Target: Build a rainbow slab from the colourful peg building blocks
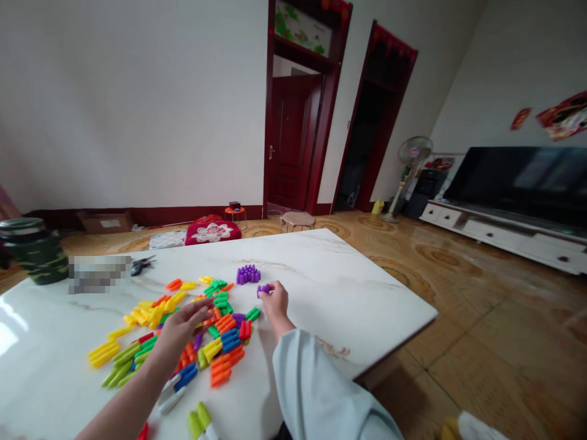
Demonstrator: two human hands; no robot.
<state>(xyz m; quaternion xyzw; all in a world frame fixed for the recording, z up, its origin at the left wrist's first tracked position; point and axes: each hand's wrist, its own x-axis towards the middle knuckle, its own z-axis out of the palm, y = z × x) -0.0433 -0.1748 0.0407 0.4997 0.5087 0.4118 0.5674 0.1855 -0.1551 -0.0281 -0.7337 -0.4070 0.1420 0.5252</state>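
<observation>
Pinching purple pieces (263, 291) beside the purple cluster (248, 275).
Grasping them between the fingers of the right hand (276, 302), over the tabletop (316, 275) at the near right of the cluster; seemingly grouping by colour, probably calling next for aligning and letting go; reaching the left hand (183, 324) over the mixed-colour pile (224, 322) with fingers loosely bent, not showing whether holding anything.

I'm seeing loose pieces (225, 322) spreading over the counter (339, 287) before me, with my left hand (183, 321) hanging above them. At their right, my right hand (275, 299) is holding a small group (262, 290), just before a standing cluster (248, 274). Behind the loose pieces, a small tool (142, 266) is lying right of a flask (36, 253). Beyond the counter, a stool (298, 219) is standing left of a fan (406, 174).
</observation>
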